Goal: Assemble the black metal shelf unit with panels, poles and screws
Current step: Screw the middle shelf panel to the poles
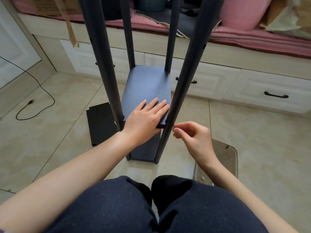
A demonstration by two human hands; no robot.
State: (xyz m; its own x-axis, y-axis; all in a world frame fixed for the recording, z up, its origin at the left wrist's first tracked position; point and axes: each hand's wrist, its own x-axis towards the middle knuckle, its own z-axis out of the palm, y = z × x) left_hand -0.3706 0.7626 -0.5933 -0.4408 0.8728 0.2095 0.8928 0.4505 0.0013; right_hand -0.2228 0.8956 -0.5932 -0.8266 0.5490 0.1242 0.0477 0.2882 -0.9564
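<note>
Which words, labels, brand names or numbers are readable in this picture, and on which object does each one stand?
None can be read.
Cardboard box on the pink cushion: rows of dark print, too blurred to read.
Shelf panel, poles and loose panel on the floor: no text visible.

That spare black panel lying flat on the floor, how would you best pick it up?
Judging by its pose, grip the spare panel by its free left long edge, coming from the left. It lies flat on the tiles, and the shelf's pole crowds its right side, so lifting that edge first seems easiest.
</note>
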